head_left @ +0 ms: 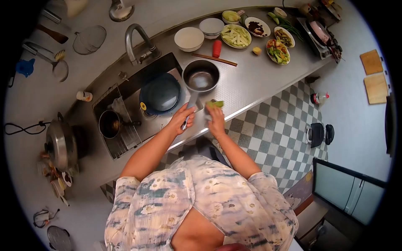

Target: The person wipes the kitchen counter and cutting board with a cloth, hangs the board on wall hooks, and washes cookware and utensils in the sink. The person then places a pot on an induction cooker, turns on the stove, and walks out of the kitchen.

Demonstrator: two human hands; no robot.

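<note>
A small dark saucepan [201, 77] rests on the steel counter at the sink's right edge. Its grey handle points toward me, and my left hand [183, 117] is wrapped round the handle's end. My right hand [216, 120] is at the counter's front edge, closed on a yellow-green sponge [216, 103]; its fingertips are slightly blurred. Left of the saucepan, a dark blue round pan [160, 94] lies in the sink [170, 62]. Just behind the saucepan are brown chopsticks [215, 60] and a red cylindrical object [216, 49].
White bowls [189, 39] and plates of cut vegetables [235, 36] stand along the counter's back. A small dark pot [110, 124] sits on a wire rack at the sink's left. The tap [143, 49] arches behind the sink. A stove [316, 37] is at the far right.
</note>
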